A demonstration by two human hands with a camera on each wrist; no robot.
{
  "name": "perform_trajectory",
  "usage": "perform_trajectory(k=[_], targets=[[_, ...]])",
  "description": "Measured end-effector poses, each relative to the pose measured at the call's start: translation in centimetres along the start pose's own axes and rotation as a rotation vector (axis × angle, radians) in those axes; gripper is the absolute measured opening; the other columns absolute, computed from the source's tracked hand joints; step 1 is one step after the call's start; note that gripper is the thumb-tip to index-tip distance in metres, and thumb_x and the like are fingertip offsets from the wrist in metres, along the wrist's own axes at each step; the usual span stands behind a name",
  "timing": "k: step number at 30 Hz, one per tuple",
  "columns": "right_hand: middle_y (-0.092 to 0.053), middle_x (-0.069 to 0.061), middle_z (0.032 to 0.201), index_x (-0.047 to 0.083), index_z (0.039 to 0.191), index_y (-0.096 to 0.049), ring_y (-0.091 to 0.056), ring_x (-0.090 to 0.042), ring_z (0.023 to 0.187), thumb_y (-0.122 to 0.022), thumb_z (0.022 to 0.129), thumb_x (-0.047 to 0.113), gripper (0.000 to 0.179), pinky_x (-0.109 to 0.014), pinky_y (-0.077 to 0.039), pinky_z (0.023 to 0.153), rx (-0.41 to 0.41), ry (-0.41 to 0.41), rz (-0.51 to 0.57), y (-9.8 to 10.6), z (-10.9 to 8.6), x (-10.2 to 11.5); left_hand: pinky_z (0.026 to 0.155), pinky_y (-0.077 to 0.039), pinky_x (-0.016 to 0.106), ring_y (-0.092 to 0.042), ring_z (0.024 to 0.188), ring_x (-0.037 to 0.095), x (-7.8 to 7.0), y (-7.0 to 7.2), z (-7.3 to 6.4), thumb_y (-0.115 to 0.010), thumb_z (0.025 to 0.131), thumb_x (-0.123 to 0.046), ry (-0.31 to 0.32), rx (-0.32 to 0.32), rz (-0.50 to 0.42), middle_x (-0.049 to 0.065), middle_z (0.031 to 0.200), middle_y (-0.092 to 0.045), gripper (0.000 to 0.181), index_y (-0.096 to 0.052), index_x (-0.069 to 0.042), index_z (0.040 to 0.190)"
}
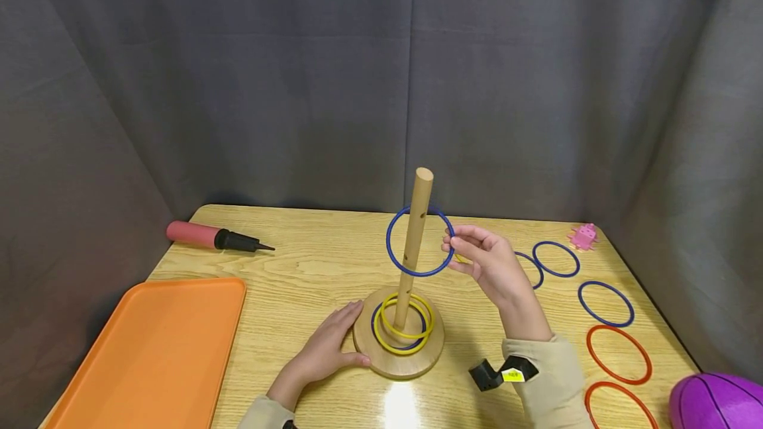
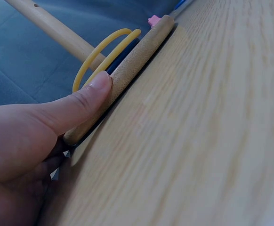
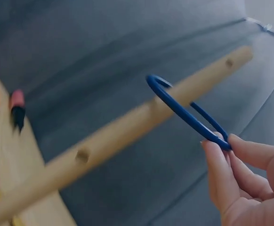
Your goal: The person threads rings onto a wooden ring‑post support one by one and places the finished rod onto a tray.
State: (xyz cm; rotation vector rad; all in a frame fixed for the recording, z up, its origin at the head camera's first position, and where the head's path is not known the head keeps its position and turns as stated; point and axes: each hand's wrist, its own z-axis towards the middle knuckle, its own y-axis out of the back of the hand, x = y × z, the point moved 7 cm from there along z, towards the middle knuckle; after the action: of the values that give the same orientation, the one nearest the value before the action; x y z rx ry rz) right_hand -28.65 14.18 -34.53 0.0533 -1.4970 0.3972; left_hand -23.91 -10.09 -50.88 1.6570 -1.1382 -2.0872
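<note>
A slim, round blue ring (image 1: 422,274) encircles a smooth wooden post (image 1: 418,207) well above its base, its edge pinched between the thumb and fingertips of a person's right hand (image 1: 491,263). The left hand (image 1: 328,343), thumb spread from the fingers, touches the rim of the thick wooden disc base (image 1: 399,369), where two yellow rings (image 1: 396,352) lie over a dark blue ring (image 2: 123,56). On the wood-grained table (image 1: 310,250), loose blue rings (image 1: 616,326) and red rings (image 1: 622,382) lie right, near a pink figurine (image 1: 584,237) and purple ball (image 1: 718,402); a flat orange tray (image 1: 149,356) and red-and-black hand pump (image 1: 199,234) lie left, before gray fabric curtains (image 1: 298,85).
</note>
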Motion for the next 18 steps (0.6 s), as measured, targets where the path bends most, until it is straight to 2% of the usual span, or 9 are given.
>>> perform_trajectory(k=[4, 7, 12, 18], targets=[[-0.070, 0.009, 0.090, 0.012, 0.104, -0.066, -0.067, -0.004, 0.088, -0.059, 0.097, 0.009, 0.010, -0.023, -0.060, 0.077, -0.009, -0.095, -0.192, 1.0, 0.4, -2.4, 0.119, -0.019, 0.060, -0.023, 0.147, 0.039, 0.1, 0.0, 0.0, -0.077, 0.073, -0.048, 0.000, -0.004, 0.000, 0.017, 0.158, -0.028, 0.103, -0.028, -0.005, 0.153], [-0.070, 0.007, 0.090, 0.001, 0.111, -0.063, -0.067, -0.004, 0.088, -0.059, 0.097, 0.011, 0.018, -0.025, -0.060, 0.078, 0.035, -0.134, -0.283, 1.5, 0.7, -4.2, 0.119, -0.020, 0.060, -0.023, 0.147, 0.039, 0.1, 0.0, 0.0, -0.077, 0.073, -0.048, 0.000, -0.006, -0.002, 0.017, 0.158, -0.029, 0.103, -0.028, -0.005, 0.153], [-0.069, 0.002, 0.091, -0.013, 0.117, -0.058, -0.067, -0.007, 0.088, -0.059, 0.096, 0.006, 0.029, -0.026, -0.060, 0.076, 0.083, -0.196, -0.367, 1.9, 1.0, -7.0, 0.119, -0.020, 0.061, -0.023, 0.147, 0.040, 0.0, 0.0, 0.1, -0.077, 0.073, -0.048, 0.008, 0.001, -0.007, 0.016, 0.159, -0.028, 0.103, -0.027, -0.006, 0.153], [-0.068, -0.007, 0.091, -0.019, 0.118, -0.055, -0.068, -0.014, 0.088, -0.059, 0.095, 0.004, 0.033, -0.027, -0.061, 0.074, 0.112, -0.242, -0.435, 2.1, 1.2, -9.6, 0.119, -0.019, 0.061, -0.022, 0.148, 0.039, 0.0, 0.1, 0.0, -0.077, 0.073, -0.050, 0.017, -0.003, -0.007, 0.015, 0.159, -0.028, 0.104, -0.027, -0.007, 0.153]])
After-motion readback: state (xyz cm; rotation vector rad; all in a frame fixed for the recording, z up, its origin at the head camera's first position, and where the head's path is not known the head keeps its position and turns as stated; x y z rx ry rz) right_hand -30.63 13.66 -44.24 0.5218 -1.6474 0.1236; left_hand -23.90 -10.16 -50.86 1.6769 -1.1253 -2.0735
